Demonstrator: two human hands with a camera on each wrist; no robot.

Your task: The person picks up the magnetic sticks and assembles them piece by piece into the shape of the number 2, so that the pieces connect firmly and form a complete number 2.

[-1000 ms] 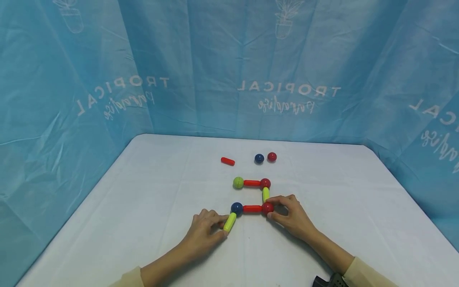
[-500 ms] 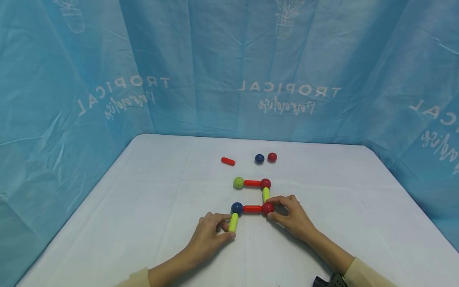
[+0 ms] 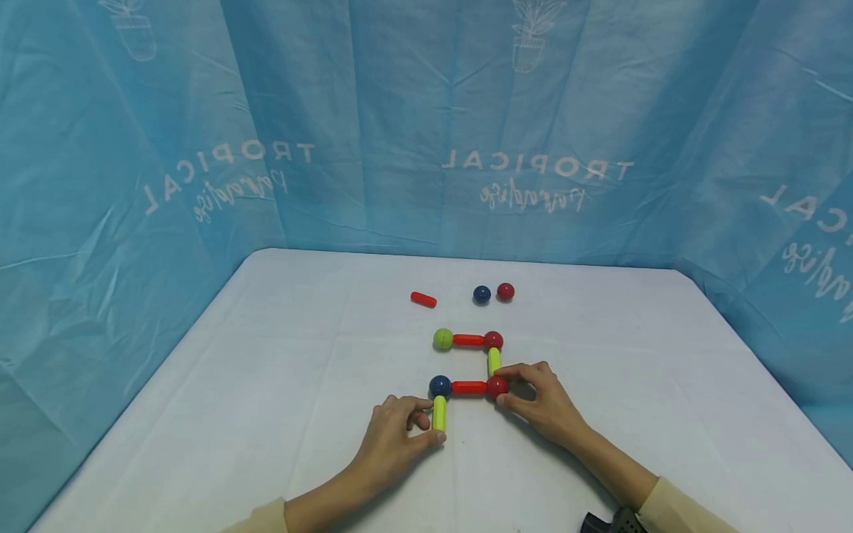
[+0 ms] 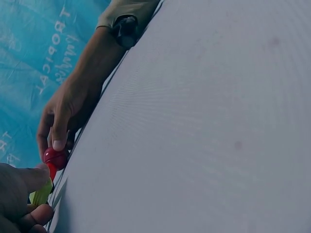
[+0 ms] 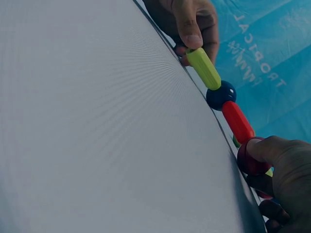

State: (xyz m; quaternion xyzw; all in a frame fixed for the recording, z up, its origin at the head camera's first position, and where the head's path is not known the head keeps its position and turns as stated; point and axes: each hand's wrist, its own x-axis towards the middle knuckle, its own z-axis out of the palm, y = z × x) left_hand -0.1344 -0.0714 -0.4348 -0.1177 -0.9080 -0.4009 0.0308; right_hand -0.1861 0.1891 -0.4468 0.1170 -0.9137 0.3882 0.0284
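My left hand (image 3: 393,437) pinches a yellow-green rod (image 3: 439,413) between thumb and fingers. The rod's far end touches a blue ball (image 3: 440,386); in the right wrist view the rod (image 5: 204,69) and blue ball (image 5: 221,96) meet. From that ball a red rod (image 3: 469,388) runs right to a red ball (image 3: 497,387), which my right hand (image 3: 543,403) grips with thumb and fingertips. Behind the right fingers, a second yellow-green rod (image 3: 494,360) leads to another red ball (image 3: 493,340). A red rod (image 3: 469,340) joins this one to a green ball (image 3: 443,339).
Farther back on the white-covered table (image 3: 300,318) lie a loose red rod (image 3: 423,300), a blue ball (image 3: 482,295) and a red ball (image 3: 506,292). A blue printed curtain (image 3: 400,200) hangs around the table's far and side edges.
My left hand has shifted slightly right, swinging the near end of the yellow-green rod rightward until it points straight toward me from the blue ball. The right hand stays on the red ball.
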